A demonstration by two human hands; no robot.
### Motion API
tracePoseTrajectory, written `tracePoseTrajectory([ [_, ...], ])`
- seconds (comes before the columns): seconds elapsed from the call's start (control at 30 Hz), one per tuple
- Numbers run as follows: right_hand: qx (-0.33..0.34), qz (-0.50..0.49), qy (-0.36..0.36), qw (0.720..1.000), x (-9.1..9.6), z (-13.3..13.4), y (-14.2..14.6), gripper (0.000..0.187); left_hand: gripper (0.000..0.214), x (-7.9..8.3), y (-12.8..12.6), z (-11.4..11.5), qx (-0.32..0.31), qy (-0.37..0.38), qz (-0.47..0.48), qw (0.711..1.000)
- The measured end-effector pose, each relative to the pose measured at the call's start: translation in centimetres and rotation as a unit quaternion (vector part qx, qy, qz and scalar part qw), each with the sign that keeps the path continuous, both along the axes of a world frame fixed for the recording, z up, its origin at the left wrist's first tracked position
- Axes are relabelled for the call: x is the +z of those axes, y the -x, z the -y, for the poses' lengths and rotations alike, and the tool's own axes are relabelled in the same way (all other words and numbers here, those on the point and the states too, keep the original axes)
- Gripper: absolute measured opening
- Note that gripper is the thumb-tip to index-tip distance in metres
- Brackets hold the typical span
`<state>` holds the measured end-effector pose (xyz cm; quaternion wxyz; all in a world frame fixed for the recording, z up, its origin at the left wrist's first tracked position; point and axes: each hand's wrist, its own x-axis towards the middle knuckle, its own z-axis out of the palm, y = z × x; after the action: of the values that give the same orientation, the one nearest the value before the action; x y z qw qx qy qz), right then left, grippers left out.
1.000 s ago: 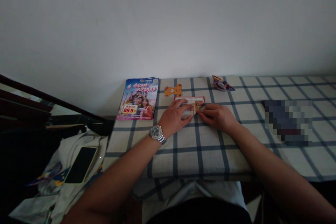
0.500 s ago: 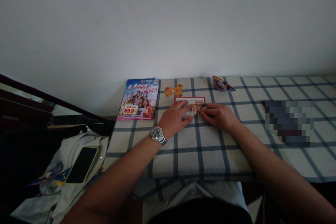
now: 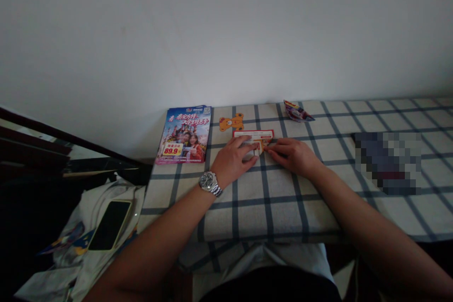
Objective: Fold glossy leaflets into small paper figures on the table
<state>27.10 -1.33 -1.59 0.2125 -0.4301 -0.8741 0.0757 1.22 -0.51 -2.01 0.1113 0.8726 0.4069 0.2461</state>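
A partly folded paper leaflet (image 3: 254,134), white with a red border and orange print, lies on the checked tablecloth. My left hand (image 3: 231,160), with a metal watch (image 3: 209,183) on its wrist, rests flat on the leaflet with fingers spread, covering its left part. At the leaflet's right corner, the thumb and fingers of my right hand (image 3: 292,155) pinch the paper edge. Just beyond the left hand lies a flat orange bear cutout (image 3: 231,122).
A stack of printed flyers (image 3: 184,136) lies at the table's left end. Near the wall stands a folded colourful paper (image 3: 297,111). A blurred dark item (image 3: 385,163) lies to the right. Left of the table, a phone (image 3: 110,225) rests on white bags (image 3: 85,264).
The view has shifted slightly. My hands keep nearly the same places on the leaflet; its right corner now shows a slanted folded edge by the right fingers.
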Motion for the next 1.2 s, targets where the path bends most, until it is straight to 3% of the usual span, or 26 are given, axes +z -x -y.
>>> tracePoseTrajectory([
  [0.27,-0.006,-0.010,-0.036,0.999,0.25,-0.19,-0.47,0.029,0.036,0.16,-0.09,0.01,0.003,0.006,0.004,1.000],
  [1.2,-0.020,-0.004,-0.002,1.000,-0.02,-0.31,-0.35,0.029,0.030,-0.10,-0.32,-0.03,0.012,-0.004,0.009,1.000],
])
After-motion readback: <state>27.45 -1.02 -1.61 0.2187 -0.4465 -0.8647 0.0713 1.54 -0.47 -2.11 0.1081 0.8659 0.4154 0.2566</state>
